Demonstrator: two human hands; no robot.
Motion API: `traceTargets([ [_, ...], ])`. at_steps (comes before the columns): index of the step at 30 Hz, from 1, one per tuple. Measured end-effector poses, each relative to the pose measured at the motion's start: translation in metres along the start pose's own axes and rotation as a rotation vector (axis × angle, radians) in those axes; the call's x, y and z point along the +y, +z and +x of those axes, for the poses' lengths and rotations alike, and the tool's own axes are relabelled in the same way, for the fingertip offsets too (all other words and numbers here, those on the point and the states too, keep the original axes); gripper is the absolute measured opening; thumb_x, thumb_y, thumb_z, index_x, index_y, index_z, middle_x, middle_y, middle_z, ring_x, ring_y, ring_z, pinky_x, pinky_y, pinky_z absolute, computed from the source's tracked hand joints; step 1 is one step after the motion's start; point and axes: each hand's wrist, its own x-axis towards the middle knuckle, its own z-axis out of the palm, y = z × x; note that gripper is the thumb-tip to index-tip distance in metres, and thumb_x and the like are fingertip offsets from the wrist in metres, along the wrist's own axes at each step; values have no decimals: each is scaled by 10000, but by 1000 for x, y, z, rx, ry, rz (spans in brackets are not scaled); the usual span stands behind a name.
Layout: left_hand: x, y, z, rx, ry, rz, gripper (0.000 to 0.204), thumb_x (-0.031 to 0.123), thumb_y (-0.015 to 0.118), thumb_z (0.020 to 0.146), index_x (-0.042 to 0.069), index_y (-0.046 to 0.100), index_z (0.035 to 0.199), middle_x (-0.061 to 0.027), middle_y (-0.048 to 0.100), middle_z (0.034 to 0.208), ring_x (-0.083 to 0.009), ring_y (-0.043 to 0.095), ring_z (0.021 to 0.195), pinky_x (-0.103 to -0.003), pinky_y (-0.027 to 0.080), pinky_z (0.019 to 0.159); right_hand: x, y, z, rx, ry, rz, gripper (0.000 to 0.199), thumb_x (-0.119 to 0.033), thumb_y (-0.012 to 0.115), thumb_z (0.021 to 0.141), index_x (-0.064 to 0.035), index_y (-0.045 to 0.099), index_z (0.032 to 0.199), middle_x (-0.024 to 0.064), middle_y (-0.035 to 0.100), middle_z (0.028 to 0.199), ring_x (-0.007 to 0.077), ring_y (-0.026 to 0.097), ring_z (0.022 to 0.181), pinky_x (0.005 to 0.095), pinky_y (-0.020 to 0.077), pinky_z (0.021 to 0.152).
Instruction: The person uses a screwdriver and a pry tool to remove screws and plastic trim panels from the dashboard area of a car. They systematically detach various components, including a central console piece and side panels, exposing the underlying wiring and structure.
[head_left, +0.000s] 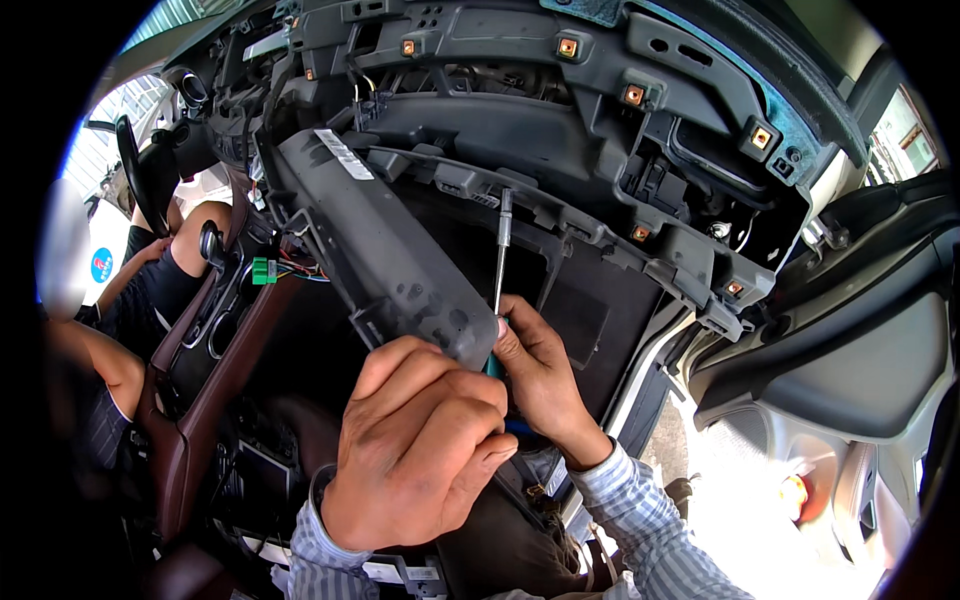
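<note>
A socket screwdriver with a metal shaft and green handle stands nearly upright in front of me. Its socket end reaches the lower lip of the dark dashboard frame. My right hand is closed around the top of the handle, thumb and fingers pinching it. My left hand is curled closed just below, and the handle runs in behind its fingers; the handle's end is hidden there. Left of the shaft, a long dark grey plastic part with a white label slants down toward my left knuckles.
A green connector with coloured wires hangs by the brown centre console. At left another person's leg and hand show near the steering wheel. An opened car door stands at right. Metal clips dot the dashboard frame.
</note>
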Motion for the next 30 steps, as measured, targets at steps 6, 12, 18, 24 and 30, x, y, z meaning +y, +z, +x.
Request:
traceTargets([
  [6, 3, -15, 0, -79, -13, 13, 273, 290, 625, 899, 42, 576, 794, -68, 672, 856, -256, 609, 765, -426, 454, 806, 5, 6, 0, 9, -90, 30, 333, -343, 477, 1033, -44, 544, 1165, -56, 489, 771, 16, 410, 651, 188, 356, 564],
  [12, 2, -9, -1, -51, -9, 6, 268, 278, 608, 910, 57, 556, 768, -69, 679, 851, -250, 613, 764, -427, 452, 813, 2, 0, 1, -52, 6, 84, 317, -338, 488, 1027, -41, 520, 1133, -25, 517, 730, 43, 489, 606, 203, 412, 542],
  [18, 4, -13, -3, -51, -25, 15, 251, 265, 600, 909, 58, 557, 774, -72, 681, 851, -253, 613, 767, -436, 446, 834, 6, 0, 10, -123, 37, 243, 314, -335, 499, 1022, -40, 523, 1125, -19, 536, 741, 49, 508, 613, 208, 420, 544],
  [24, 3, -18, -13, -22, -37, -18, 358, 335, 477, 996, 85, 499, 740, -73, 692, 833, -238, 634, 774, -457, 433, 847, 16, 11, 13, -150, 93, 482, 335, -334, 515, 1010, -49, 513, 1186, -13, 554, 800, 56, 532, 658, 221, 440, 562],
  [30, 0, -15, -12, -26, -2, -35, 349, 310, 527, 962, 75, 533, 704, -69, 692, 852, -246, 644, 805, -461, 436, 860, 45, -4, 26, -293, -6, 684, 330, -324, 554, 989, -57, 512, 1178, -17, 561, 792, 52, 535, 640, 214, 459, 521],
])
